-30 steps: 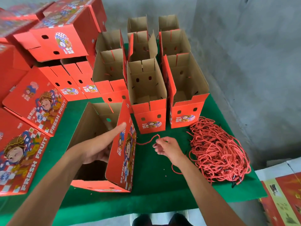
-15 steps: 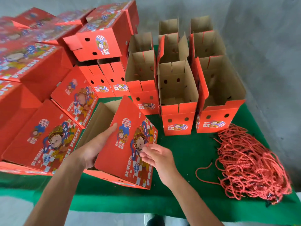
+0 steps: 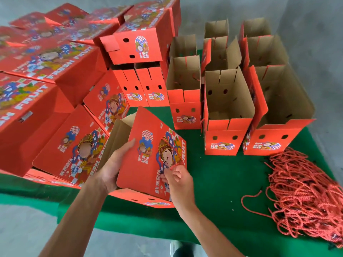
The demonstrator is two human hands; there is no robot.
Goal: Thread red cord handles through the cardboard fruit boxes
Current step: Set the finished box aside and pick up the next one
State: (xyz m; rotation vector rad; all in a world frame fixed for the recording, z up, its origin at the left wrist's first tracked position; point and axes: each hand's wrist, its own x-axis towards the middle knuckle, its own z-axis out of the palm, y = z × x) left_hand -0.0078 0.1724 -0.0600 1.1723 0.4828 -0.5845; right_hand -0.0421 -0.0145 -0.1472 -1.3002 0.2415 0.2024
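Note:
A red printed fruit box [image 3: 148, 154] lies tilted on the green table [image 3: 222, 182], its printed side facing up and its open brown inside to the left. My left hand [image 3: 115, 164] grips the left edge of that printed panel. At the panel's lower right, my right hand [image 3: 178, 182] pinches a red cord [image 3: 174, 165] against the box face. The rest of this cord is hidden by the hand. A big loose pile of red cords [image 3: 306, 197] lies at the table's right end.
Several open upright boxes [image 3: 228, 112] stand in rows at the back of the table. Stacked and leaning closed red boxes [image 3: 61, 75] fill the left side. One stray cord [image 3: 250, 199] curls out of the pile. Grey floor lies around the table.
The box has been tipped so its printed side faces me. My right hand moved left from the table onto the box face with the cord. My left hand kept its hold.

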